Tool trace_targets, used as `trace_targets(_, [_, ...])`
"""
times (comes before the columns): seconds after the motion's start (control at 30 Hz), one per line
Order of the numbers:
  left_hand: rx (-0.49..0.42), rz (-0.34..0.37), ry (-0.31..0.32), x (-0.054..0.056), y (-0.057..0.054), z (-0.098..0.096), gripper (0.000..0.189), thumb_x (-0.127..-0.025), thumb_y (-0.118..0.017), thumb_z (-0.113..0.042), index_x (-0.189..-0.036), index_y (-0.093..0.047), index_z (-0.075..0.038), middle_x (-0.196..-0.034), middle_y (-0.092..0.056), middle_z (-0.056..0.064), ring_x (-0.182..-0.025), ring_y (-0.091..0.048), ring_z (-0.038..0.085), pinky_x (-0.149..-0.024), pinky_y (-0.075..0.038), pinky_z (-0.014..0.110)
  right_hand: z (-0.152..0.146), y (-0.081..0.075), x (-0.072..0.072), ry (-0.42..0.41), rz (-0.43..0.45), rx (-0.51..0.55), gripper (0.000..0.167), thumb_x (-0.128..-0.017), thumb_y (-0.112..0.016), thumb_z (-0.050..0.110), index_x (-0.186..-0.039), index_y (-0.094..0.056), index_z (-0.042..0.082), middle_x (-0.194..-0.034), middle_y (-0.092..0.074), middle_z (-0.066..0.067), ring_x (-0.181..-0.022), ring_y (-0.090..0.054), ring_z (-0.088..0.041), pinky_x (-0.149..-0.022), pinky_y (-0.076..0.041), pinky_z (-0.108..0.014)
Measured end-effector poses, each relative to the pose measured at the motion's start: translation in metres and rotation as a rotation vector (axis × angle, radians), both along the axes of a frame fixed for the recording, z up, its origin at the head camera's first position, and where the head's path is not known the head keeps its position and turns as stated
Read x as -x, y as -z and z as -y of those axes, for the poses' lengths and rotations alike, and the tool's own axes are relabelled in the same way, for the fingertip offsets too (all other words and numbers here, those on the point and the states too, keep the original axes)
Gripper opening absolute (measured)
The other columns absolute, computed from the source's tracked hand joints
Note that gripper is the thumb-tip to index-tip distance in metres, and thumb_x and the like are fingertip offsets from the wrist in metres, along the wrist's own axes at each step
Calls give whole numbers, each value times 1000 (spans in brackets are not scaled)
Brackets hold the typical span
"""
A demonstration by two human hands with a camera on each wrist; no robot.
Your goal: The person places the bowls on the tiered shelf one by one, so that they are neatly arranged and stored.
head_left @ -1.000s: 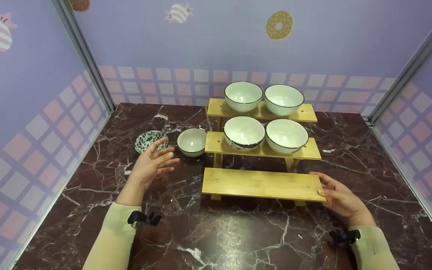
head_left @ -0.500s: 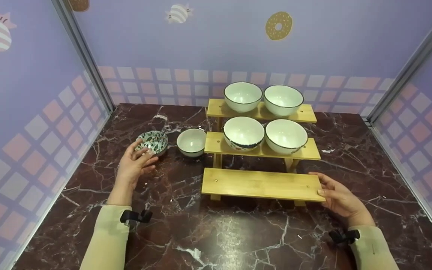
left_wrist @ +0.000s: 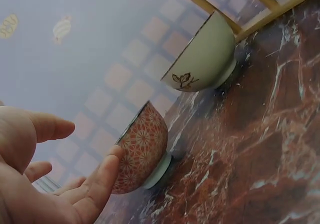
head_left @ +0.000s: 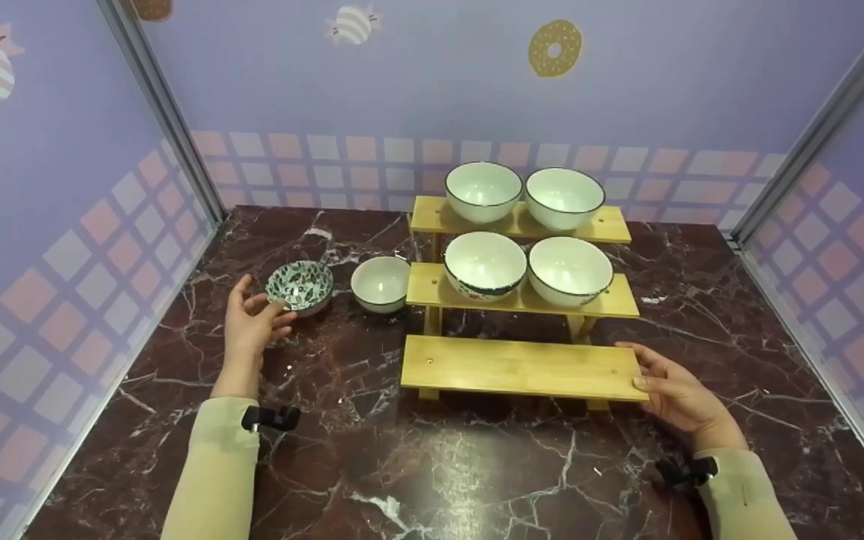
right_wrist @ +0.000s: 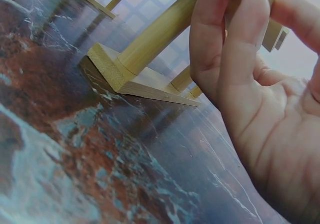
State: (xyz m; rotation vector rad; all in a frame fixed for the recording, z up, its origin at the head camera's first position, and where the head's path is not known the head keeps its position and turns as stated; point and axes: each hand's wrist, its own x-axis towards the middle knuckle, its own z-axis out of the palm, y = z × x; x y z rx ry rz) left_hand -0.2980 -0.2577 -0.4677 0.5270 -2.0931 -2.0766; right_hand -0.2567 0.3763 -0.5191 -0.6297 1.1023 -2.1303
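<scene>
My left hand (head_left: 249, 328) is spread at the near left side of a small bowl (head_left: 301, 282) with a green leafy inside. In the left wrist view the outside of this bowl (left_wrist: 144, 151) is red with a flower pattern, and the fingers reach up to it without curling round it; whether a fingertip touches cannot be told. Just right of it stands a white bowl (head_left: 382, 283) with a dark rim. With thumb and fingers, my right hand (head_left: 678, 396) grips the right end of the bottom step of a three-tier wooden rack (head_left: 514, 366).
Two white bowls (head_left: 483, 192) sit on the rack's top step. Another pair of bowls (head_left: 570, 270) occupies the middle step, one with a blue patterned outside. Dark marbled tabletop (head_left: 327, 465) lies beneath everything. Purple panels (head_left: 402, 75) enclose the back and sides.
My left hand has moved left and lower, from over the patterned bowl to its left side. The right hand keeps its grip on the rack; the bowls stay in place.
</scene>
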Motion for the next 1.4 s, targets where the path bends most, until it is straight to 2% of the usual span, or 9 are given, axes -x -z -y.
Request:
trace_targets(0.13, [10, 27, 12, 5, 2, 3, 86, -104, -58, -13, -167, -2, -29, -163, -22, 23, -74, -72, 4, -70, -65, 21, 0, 0, 0, 9, -3, -10, 62, -103, -23, -15, -155, -39, 17, -137, -58, -8, -113, -71, -20, -97, -62, -28])
trace_targets(0.23, [26, 76, 42, 8, 5, 6, 88, -105, -58, -15, -167, 3, -30, -166, -19, 25, -75, -72, 5, -71, -66, 22, 0, 0, 0, 17, -12, -24, 62, -104, -24, -15, -155, -39, 17, -137, -58, -8, -112, -71, -19, -94, -63, -27])
trace_targets(0.3, [32, 112, 66, 11, 7, 8, 89, -105, -57, -16, -166, 6, -30, -167, -18, 26, -80, -74, 9, -74, -67, 24, 0, 0, -1, 21, -15, -30, 63, -104, -23, -15, -156, -38, 16, -136, -59, -8, -112, -71, -19, -93, -63, -26])
trace_targets(0.4, [19, 148, 100, 15, 10, 11, 89, -106, -55, -18, -166, 10, -30, -169, -16, 25, -96, -76, 20, -79, -67, 28, 1, 1, -1, 25, -15, -33, 62, -104, -23, -15, -157, -36, 15, -136, -59, -8, -111, -71, -19, -92, -64, -26])
trace_targets(0.53, [-35, 165, 134, 21, 14, 13, 90, -107, -54, -20, -165, 13, -32, -172, -7, 23, -117, -71, 31, -86, -66, 30, 0, 2, 0, 30, -15, -32, 62, -103, -24, -15, -157, -35, 14, -135, -59, -9, -110, -71, -19, -92, -64, -25])
trace_targets(0.83, [-162, 175, 156, 33, 26, 14, 94, -106, -56, -21, -162, 16, -43, -172, 19, 12, -123, -68, 32, -98, -63, 38, -1, 2, 0, 40, -21, -39, 61, -104, -24, -15, -157, -34, 14, -135, -58, -8, -109, -71, -18, -89, -64, -24])
trace_targets(1.03, [-251, 151, 132, 34, 31, 14, 93, -106, -56, -17, -162, 13, -45, -170, 26, 7, -114, -70, 28, -96, -64, 37, -1, 2, 0, 36, -25, -40, 61, -104, -25, -14, -157, -34, 14, -136, -58, -8, -109, -71, -17, -90, -64, -24])
trace_targets(1.23, [-293, 120, 146, 32, 33, 14, 89, -107, -53, -14, -163, 9, -45, -173, 20, 6, -98, -73, 20, -92, -66, 36, -1, 1, 0, 44, -21, -54, 61, -104, -26, -14, -157, -35, 14, -135, -57, -7, -109, -71, -17, -89, -64, -24])
trace_targets(1.4, [-331, 98, 141, 32, 32, 15, 86, -107, -51, -9, -164, 3, -43, -174, 12, 6, -95, -74, 22, -90, -66, 37, -1, 1, -1, 53, -15, -70, 60, -104, -27, -13, -155, -36, 16, -134, -56, -7, -108, -71, -16, -87, -65, -23])
